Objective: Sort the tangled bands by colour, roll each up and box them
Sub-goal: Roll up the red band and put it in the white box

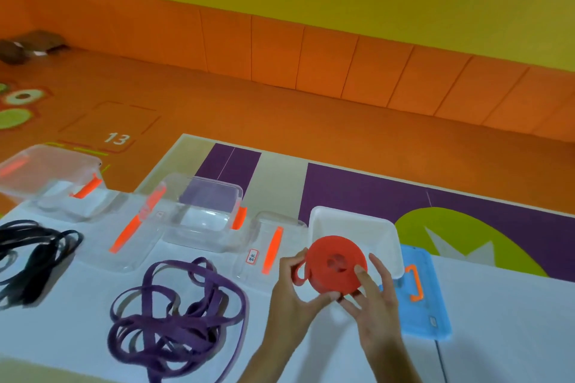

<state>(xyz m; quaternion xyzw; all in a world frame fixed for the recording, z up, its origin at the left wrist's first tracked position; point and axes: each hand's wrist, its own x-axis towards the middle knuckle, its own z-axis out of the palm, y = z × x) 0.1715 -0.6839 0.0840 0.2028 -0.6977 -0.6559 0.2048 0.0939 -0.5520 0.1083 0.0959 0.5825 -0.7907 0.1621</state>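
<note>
Both hands hold a rolled red band (pixel 334 264) just above the white surface (pixel 504 305), in front of an open white box (pixel 351 224). The left hand (pixel 291 295) has its grip on the roll's left and lower edge, thumb and fingers curled round it, where a small loop of the band's end sticks out. The right hand (pixel 378 308) has its grip on the right edge, with one finger laid across the roll's face and the others curled beneath. The roll is a flat, tight disc, tilted toward the camera.

A blue lid (pixel 426 314) with an orange handle lies just right of the white box. To the left of the hands a purple band (pixel 174 317) lies in a loose tangle on the surface, and a black band (pixel 31 255) lies tangled at the far left edge. Behind them stand two clear boxes (pixel 203 211) with orange clips, and a clear lid (pixel 264 252) with a small label lies flat between the purple band and the white box.
</note>
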